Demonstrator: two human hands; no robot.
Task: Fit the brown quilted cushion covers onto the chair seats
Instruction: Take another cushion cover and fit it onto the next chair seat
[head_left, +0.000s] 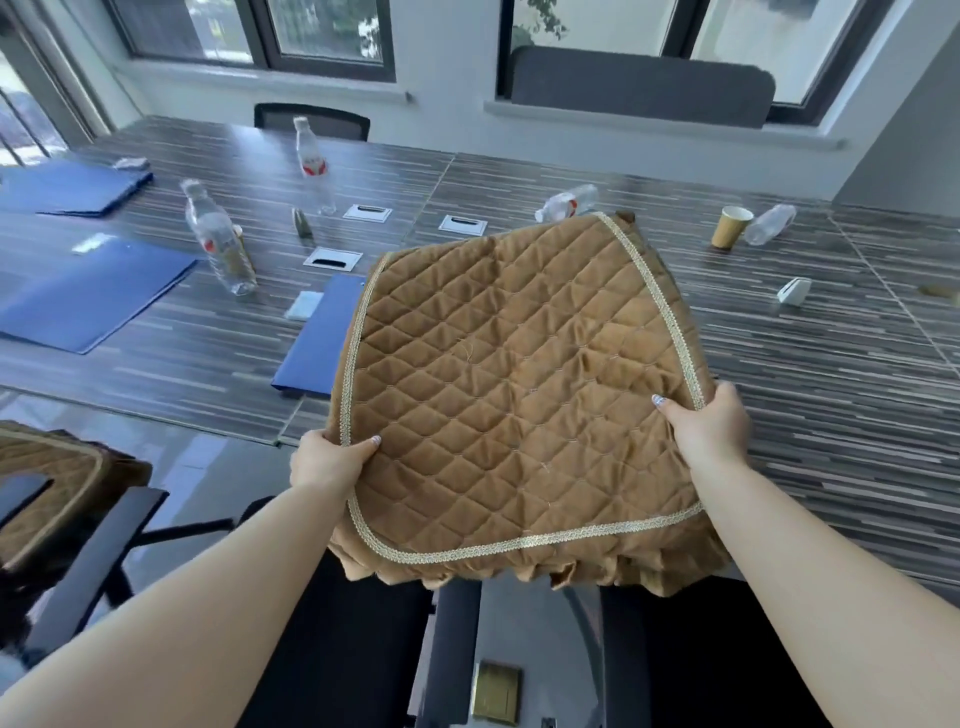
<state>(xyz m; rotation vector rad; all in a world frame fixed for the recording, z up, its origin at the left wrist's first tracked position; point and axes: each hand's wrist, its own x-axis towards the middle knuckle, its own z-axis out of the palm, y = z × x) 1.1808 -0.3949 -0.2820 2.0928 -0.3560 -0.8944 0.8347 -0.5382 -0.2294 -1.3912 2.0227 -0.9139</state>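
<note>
Thumbs on top, fingers hidden beneath: left hand (332, 457) and right hand (711, 421) pinch opposite trim edges of quilted cover (519, 374), spread flat above table (779, 364), probably to orient it for dark chair seat (337, 649) below.

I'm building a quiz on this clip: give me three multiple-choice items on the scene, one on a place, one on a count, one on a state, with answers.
1. Where is the paper cup?
A. on the table, right of the held cover
B. on the windowsill
C. on a chair seat

2. How many plastic bottles are lying on their sides on the table?
A. none
B. two
C. four

3. How is the brown quilted cover held?
A. by one hand only
B. folded under an arm
C. by both hands, one on each side edge

Answers: 1 A, the cup stands upright beyond the cover's right edge. 2 B, two lie near the cup; two others stand. 3 C, the left hand and right hand grip opposite edges.
</note>
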